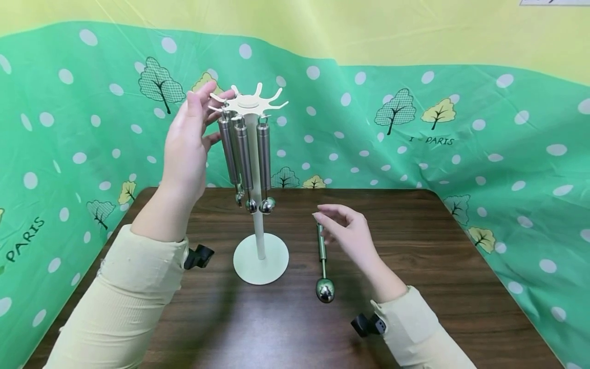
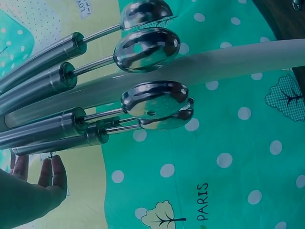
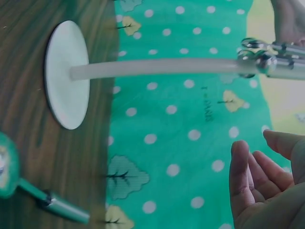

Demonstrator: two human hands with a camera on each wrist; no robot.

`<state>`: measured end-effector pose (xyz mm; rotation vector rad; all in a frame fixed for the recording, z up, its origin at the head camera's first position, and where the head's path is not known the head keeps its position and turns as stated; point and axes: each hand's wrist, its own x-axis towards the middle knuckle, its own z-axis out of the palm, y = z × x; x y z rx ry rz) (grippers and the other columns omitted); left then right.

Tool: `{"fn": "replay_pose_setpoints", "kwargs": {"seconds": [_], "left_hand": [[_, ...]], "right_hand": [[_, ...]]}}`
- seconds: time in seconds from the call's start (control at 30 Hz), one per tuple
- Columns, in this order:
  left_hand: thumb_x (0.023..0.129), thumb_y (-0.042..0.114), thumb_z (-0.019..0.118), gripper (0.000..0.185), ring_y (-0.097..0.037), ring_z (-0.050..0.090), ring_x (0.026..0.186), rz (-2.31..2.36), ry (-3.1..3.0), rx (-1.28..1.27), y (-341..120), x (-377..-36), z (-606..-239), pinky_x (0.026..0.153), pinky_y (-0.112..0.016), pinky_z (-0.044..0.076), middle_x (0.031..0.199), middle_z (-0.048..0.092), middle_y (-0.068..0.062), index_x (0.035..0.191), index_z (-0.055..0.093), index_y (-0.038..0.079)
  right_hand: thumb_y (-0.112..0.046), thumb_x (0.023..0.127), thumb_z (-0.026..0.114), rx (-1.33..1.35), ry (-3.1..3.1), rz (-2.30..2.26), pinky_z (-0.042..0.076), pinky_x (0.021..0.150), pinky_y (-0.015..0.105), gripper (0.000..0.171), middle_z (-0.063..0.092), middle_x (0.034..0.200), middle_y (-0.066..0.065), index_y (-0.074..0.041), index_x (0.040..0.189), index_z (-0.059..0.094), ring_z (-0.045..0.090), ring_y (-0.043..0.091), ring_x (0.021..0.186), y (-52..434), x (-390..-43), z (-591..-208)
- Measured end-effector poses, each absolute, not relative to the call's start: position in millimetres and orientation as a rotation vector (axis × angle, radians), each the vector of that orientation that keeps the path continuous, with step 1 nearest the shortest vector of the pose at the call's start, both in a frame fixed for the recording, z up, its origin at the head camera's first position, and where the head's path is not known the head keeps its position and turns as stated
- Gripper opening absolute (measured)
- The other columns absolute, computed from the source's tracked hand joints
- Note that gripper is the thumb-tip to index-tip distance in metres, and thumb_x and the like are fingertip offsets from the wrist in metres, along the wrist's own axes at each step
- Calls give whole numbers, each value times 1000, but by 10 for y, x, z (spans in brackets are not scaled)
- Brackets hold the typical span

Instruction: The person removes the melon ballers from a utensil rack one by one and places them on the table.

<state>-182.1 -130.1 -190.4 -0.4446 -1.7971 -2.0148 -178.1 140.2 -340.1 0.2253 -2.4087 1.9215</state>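
Observation:
My left hand (image 1: 189, 146) is raised at the left side of a white rotating-style rack (image 1: 248, 104), its extended fingers (image 2: 58, 174) beside the hooks and handle ends. Several steel spoons (image 1: 244, 154) with thick round handles hang from the hooks, their shiny oval bowls (image 2: 147, 50) pointing down. Another spoon (image 1: 325, 290) lies on the table to the right of the rack, handle away from me. Above that handle hovers my right hand (image 1: 348, 230), fingers loosely bent; the right wrist view shows a gap between thumb and fingers (image 3: 240, 176) with nothing in it.
The rack's white pole (image 3: 157, 67) rises from a round base (image 1: 260, 271) on the dark wooden table (image 1: 405, 277). A green and yellow printed cloth (image 1: 322, 118) hangs behind and along both sides. Black wrist cameras (image 1: 199, 256) sit at both cuffs.

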Motion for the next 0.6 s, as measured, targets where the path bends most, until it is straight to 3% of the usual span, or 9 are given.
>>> {"fn": "replay_pose_setpoints", "kwargs": {"seconds": [0.17, 0.37, 0.6], "left_hand": [[108, 36, 30, 45, -18, 48, 125, -2015, -1795, -442, -1301, -1831, -1908, 98, -38, 39, 140, 57, -5, 146, 44, 16], [108, 34, 36, 43, -18, 47, 126, -2024, -1803, -406, -1285, -1845, -1896, 102, -41, 38, 141, 54, -5, 143, 47, 14], [108, 34, 34, 41, -21, 46, 128, -2032, -1794, -406, -1268, -1865, -1902, 102, -42, 39, 140, 53, -7, 138, 47, 9]], "right_hand": [[-17, 92, 71, 297, -2394, 1942, 57, 58, 30, 32, 71, 91, -1, -3, 120, 67, 66, 13, 63, 1319, -1742, -3244], [-18, 92, 71, 377, -2375, 1937, 59, 60, 38, 32, 72, 97, -1, -6, 121, 67, 67, 14, 63, 1240, -1719, -3099], [-17, 92, 70, 430, -2339, 1947, 59, 59, 35, 31, 72, 100, 3, -7, 121, 67, 67, 16, 63, 1157, -1744, -2966]]}}
